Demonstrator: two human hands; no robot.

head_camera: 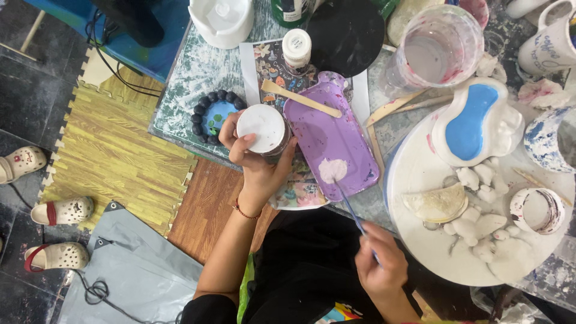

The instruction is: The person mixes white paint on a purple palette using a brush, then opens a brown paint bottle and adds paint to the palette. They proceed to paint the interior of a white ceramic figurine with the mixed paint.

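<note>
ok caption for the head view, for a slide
Left hand holds a white-lidded jar while the right hand dips a brush into pale paint on a purple tray.

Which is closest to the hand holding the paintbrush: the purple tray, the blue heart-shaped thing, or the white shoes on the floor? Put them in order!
From the right hand:
1. Purple tray, just above it; the brush tip touches its paint.
2. Blue heart-shaped mould, farther up on the round white board.
3. White shoes, far across on the floor.

Three clogs on floor: cream clog [21, 163], white clog with red strap [63, 210], second strapped clog [57, 257]; one purple tray [333, 141]; one wooden stick [300, 99]; one thin brush [351, 210]; one small white-capped bottle [296, 51]; one clear measuring jug [437, 49]; two hands: left [255, 153], right [378, 264]
</note>
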